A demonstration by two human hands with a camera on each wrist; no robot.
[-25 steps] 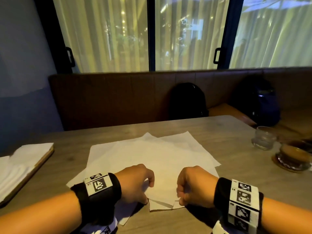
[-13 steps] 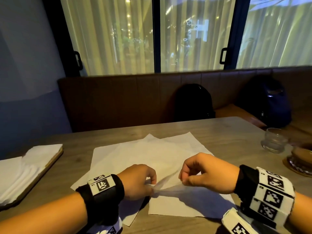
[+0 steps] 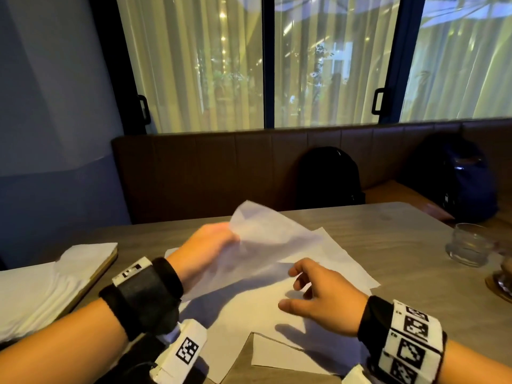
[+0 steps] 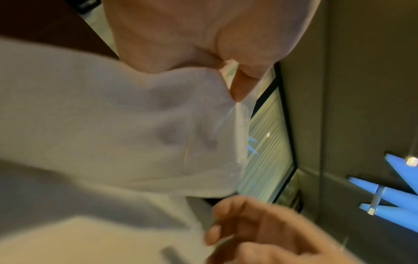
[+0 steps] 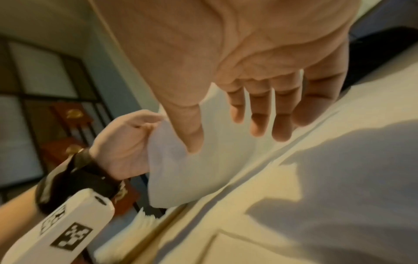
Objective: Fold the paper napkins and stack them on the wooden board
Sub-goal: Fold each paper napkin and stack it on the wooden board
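My left hand point(image 3: 221, 239) pinches a thin white napkin point(image 3: 266, 234) by its edge and holds it lifted off the table, folded over away from me; the left wrist view shows thumb and fingers point(image 4: 237, 84) closed on the napkin point(image 4: 113, 125). Beneath it, several flat napkins point(image 3: 335, 259) lie spread on the table. My right hand point(image 3: 296, 286) hovers just above them, fingers spread and holding nothing, as the right wrist view point(image 5: 248, 128) also shows. The wooden board point(image 3: 106, 268) lies at the left with folded napkins point(image 3: 55, 286) stacked on it.
A clear glass point(image 3: 468, 245) stands at the table's right, with a cup on a coaster point(image 3: 501, 284) at the right edge. Two dark backpacks point(image 3: 328, 178) sit on the bench behind the table. The table point(image 3: 388, 225) reaches to the bench.
My left hand has raised the top napkin's near edge up and away from me. My right hand let go of it and opened above the pile.
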